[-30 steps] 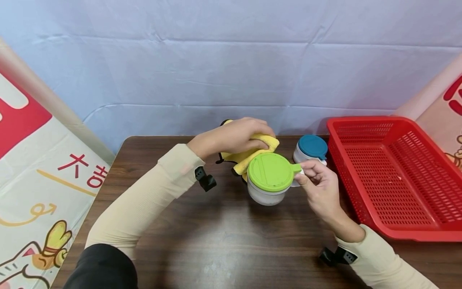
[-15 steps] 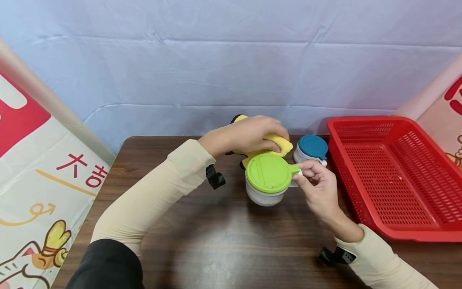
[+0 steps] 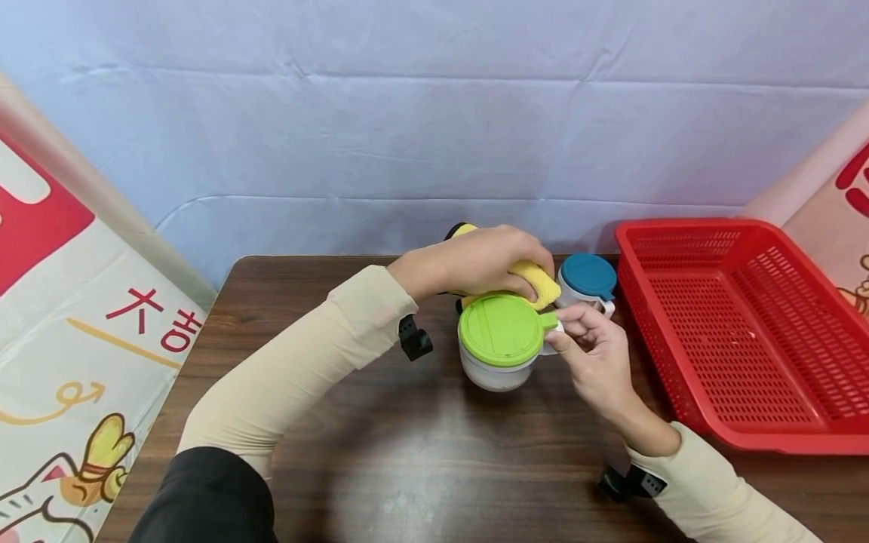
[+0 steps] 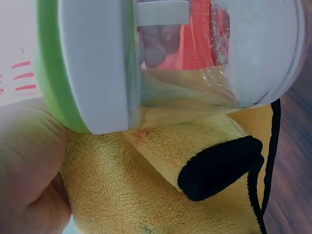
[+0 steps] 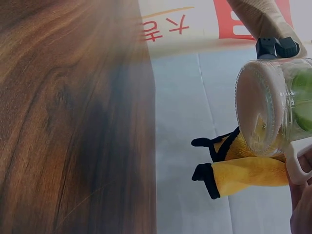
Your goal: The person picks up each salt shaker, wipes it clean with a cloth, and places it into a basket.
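Note:
A seasoning jar (image 3: 501,330) with a bright green lid and white grains inside is held up over the table, its base showing in the right wrist view. My right hand (image 3: 597,362) grips it by its white handle (image 5: 294,163). On the far side of the jar, my left hand (image 3: 485,260) holds a yellow towel (image 3: 541,285) with black edging. That towel (image 4: 112,180) lies right along the jar's clear wall in the left wrist view, partly folded over. Most of the left fingers are hidden behind the cloth.
A second jar with a blue lid (image 3: 588,275) stands behind my right hand, close beside a red plastic basket (image 3: 686,407). The brown wooden table (image 3: 421,467) ends at a pale cloth backdrop (image 3: 434,136). A printed banner (image 3: 102,362) hangs at the left.
My left hand has moved right with the towel, around the far side of the green-lidded jar. The jar and my right hand have shifted slightly left and nearer.

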### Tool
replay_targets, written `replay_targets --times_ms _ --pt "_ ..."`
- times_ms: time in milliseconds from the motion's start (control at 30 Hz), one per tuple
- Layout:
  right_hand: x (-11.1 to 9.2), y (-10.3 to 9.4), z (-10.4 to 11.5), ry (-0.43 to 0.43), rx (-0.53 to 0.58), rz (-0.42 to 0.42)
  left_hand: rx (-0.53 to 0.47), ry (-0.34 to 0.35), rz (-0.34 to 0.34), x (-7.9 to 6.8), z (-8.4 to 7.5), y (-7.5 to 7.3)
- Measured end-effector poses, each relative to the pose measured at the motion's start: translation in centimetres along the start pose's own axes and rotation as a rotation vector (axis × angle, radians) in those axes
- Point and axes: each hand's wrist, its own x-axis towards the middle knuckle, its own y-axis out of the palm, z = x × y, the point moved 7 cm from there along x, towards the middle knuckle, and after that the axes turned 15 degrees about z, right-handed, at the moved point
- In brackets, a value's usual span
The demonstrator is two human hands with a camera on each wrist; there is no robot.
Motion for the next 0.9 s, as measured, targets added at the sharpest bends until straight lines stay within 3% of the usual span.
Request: replay_targets --times_ms 267,633,900 --pt "-0.1 -0.2 -0.1 -0.007 0.001 -0.004 -0.011 -0.012 0.008 -0.1 0.4 0.3" --pt "-0.3 -0.5 0.0 0.010 0.018 -0.035 -0.021 -0.074 -0.039 -1.4 3.5 0.3" --pt "-0.2 -0.7 0.1 0.001 0.030 -0.042 -0.031 -0.160 -0.066 -3.2 5.1 0.4"
